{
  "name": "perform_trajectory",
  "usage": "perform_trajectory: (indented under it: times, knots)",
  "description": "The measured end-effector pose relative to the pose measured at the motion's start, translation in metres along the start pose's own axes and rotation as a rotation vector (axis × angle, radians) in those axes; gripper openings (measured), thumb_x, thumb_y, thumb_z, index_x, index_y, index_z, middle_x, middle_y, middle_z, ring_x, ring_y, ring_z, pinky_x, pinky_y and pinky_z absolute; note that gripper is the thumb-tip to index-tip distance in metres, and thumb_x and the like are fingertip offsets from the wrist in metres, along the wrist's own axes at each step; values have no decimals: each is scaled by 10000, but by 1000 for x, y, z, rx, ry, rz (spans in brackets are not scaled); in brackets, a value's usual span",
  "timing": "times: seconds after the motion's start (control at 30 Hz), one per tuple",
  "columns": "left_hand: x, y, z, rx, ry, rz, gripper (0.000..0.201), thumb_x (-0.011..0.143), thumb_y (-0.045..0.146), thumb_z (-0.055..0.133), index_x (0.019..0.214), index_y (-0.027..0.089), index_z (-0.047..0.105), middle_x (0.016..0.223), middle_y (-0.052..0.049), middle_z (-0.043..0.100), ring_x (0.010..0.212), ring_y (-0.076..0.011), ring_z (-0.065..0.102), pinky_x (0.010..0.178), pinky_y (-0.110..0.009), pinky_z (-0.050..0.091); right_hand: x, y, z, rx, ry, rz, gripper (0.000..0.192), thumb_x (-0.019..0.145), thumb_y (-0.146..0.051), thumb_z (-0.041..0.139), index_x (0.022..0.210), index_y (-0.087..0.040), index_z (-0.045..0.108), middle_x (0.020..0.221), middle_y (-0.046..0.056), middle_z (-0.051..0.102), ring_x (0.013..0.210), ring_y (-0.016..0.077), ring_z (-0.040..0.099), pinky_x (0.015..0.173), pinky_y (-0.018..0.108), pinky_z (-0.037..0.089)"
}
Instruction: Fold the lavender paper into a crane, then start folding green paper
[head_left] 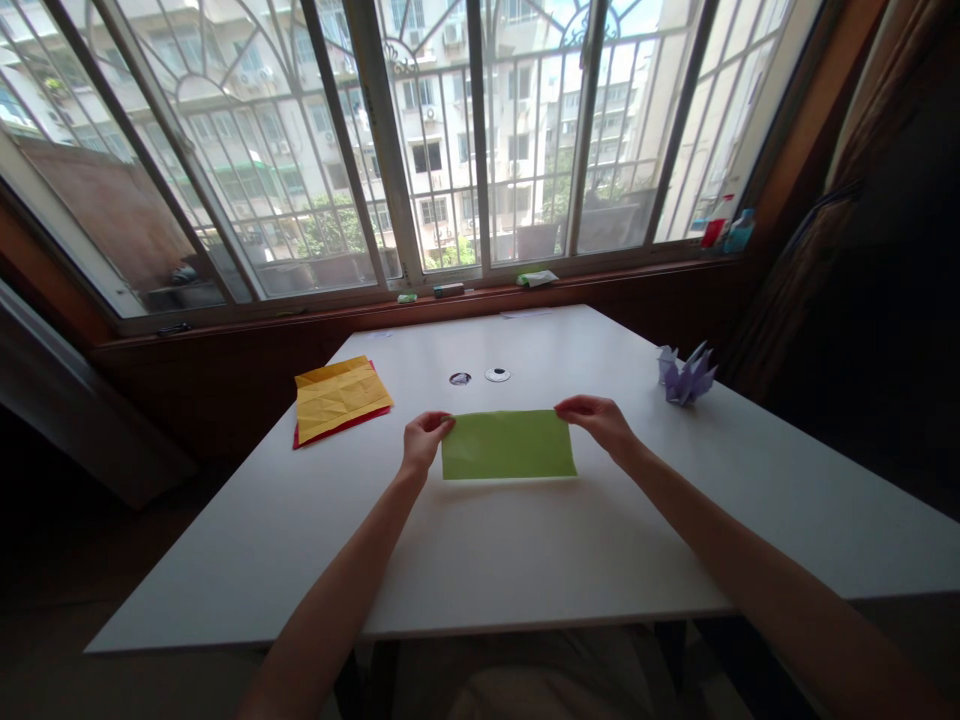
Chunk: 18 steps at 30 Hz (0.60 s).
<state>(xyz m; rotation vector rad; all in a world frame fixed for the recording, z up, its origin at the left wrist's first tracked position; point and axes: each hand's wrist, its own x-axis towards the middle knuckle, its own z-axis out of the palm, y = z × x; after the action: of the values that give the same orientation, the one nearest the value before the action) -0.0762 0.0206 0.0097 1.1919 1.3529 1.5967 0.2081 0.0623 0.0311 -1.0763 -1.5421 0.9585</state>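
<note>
Between my hands is a green sheet of paper (510,446), a flat rectangle wider than it is tall. My left hand (426,437) pinches its upper left corner between thumb and fingers. At the upper right corner my right hand (598,420) grips it the same way. The sheet is held just above the white table (525,570), and a faint shadow shows under its lower edge. Whether it is one layer or folded double, I cannot tell.
Creased yellow paper (341,392) lies over red paper (381,411) at the left. Folded purple paper shapes (687,376) stand at the right. Two round fittings, one open (460,379) and one with a white cover (497,375), sit behind the sheet. Small items, including bottles (739,232), line the windowsill.
</note>
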Motion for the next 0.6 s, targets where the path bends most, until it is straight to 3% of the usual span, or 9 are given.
perform_trajectory:
  times: [0.4,0.6]
  knots:
    - [-3,5,-2,-1,-41,7,358,591,375,723,864,150,672,796,-60,676,771,-167,614,732,-321,494,1,2,-3,-21,-3,-6,275,548,-393,722,728,-187,688,756,40,694,740,200,637,776,416,502]
    - [0,4,-4,23,-136,16,457,589,400,722,979,170,658,746,-37,672,708,-148,603,693,-308,493,1,-1,-4,-24,8,8,267,537,-381,726,712,-184,686,749,43,693,740,204,636,764,414,500]
